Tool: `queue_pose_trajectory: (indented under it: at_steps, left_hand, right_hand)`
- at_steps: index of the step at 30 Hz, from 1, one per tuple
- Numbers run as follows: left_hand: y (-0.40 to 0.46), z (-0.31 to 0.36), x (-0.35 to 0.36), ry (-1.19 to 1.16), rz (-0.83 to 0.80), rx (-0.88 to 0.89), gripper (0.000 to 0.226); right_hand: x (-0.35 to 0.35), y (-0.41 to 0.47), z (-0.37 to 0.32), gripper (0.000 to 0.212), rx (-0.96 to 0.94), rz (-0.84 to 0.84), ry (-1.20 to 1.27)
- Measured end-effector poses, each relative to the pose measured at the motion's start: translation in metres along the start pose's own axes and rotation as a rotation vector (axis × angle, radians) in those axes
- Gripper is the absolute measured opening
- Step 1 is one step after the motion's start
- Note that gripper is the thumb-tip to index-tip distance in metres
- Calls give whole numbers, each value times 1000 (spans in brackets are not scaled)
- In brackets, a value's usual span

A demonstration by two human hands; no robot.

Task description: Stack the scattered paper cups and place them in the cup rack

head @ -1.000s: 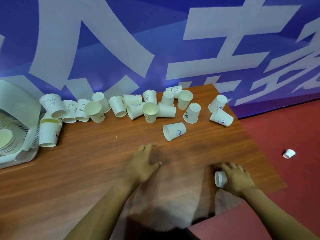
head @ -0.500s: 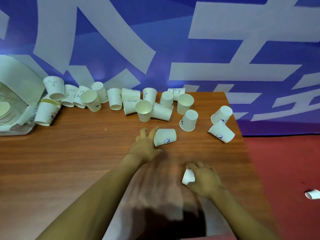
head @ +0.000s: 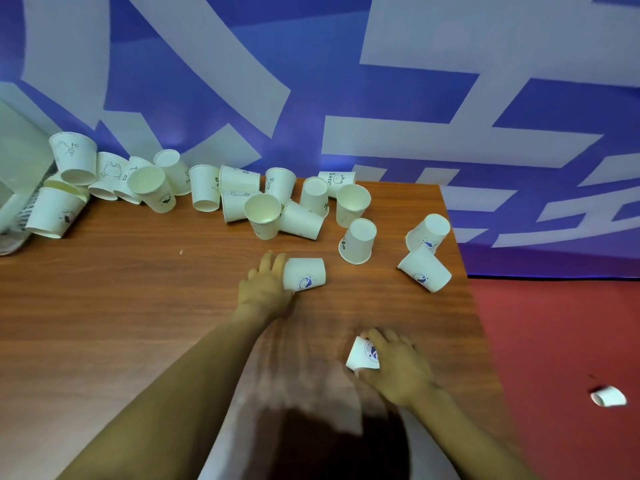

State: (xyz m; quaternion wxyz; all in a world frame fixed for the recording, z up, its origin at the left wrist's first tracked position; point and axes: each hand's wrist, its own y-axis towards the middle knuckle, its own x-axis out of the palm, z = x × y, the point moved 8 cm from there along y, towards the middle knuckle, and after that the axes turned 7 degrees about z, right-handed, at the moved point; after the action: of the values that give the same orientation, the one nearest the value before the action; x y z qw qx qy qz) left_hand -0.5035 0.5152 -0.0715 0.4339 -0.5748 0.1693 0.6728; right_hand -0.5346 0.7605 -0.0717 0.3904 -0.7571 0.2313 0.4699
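Note:
Several white paper cups (head: 263, 216) lie scattered along the far side of the wooden table (head: 121, 306), some upright, some tipped or upside down. My left hand (head: 265, 289) grips the open end of a cup lying on its side (head: 306, 275) at mid table. My right hand (head: 394, 367) holds another printed cup (head: 362, 355) near the table's front right. Two more cups (head: 426, 268) lie close to the right edge. The cup rack (head: 14, 216) shows only partly at the far left.
A blue and white banner wall (head: 346, 98) rises right behind the table. Red floor (head: 554, 341) lies to the right, with one fallen cup (head: 607, 398) on it. The table's right edge runs close to my right hand.
My left hand reached forward and took hold of the cup lying at mid table. My right hand, still holding its cup, shifted left and turned it. The view swung toward the left.

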Motion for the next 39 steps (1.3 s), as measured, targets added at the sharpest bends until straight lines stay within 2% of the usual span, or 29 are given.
queue_pose_trajectory:
  at_steps: [5,9,14,17,19,26,32,39]
  left_hand:
    - [-1,-2,0,-130,-39,14,61]
    - [-11,-8,-4,-202,-63,1,60]
    - [-33,-31,-39,-375,9,11,57]
    - [-42,-47,-71,-415,46,50,65]
    - [-45,-62,-94,-423,67,64,69]
    - [-63,-136,-174,-503,193,146,60]
    - [-71,-202,-188,-507,219,158,54]
    - [-65,-240,-194,-490,227,122,55]
  right_hand:
    - [2,-4,8,67,73,-40,85]
    - [14,-10,15,62,229,-97,270]
    - [4,-7,-3,61,340,-80,452]
    - [-14,4,-34,49,336,-44,523]
    - [-26,14,-62,52,300,-24,530]
    - [-57,34,-168,36,170,142,516]
    - [-51,37,-243,49,111,281,526]
    - [-42,36,-271,72,123,287,563]
